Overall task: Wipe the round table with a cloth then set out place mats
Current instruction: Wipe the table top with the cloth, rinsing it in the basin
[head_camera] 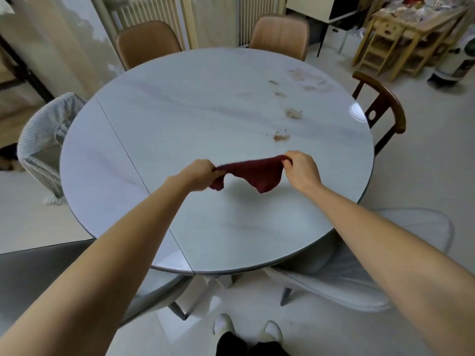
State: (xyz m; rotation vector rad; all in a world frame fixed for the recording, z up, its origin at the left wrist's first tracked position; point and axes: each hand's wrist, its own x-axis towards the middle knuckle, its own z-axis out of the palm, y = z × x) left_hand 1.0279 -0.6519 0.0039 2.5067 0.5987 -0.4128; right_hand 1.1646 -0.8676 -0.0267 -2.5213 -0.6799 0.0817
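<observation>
The left hand [199, 176] and right hand [302, 172] each pinch an end of a dark red cloth [253, 174], stretched sagging between them above the round table [180, 111]. Brown stains [293, 113] mark the far right tabletop.

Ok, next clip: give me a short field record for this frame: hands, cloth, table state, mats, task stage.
left hand: left hand pinches one end of the cloth
right hand: right hand pinches the other end
cloth: dark red cloth stretched between both hands, sagging, held above the table
table: round table, pale glossy top, brownish stains on its far right part
place mats: none in view
seating: chairs around the table
task stage: wiping apparently not yet done, stains still there
</observation>
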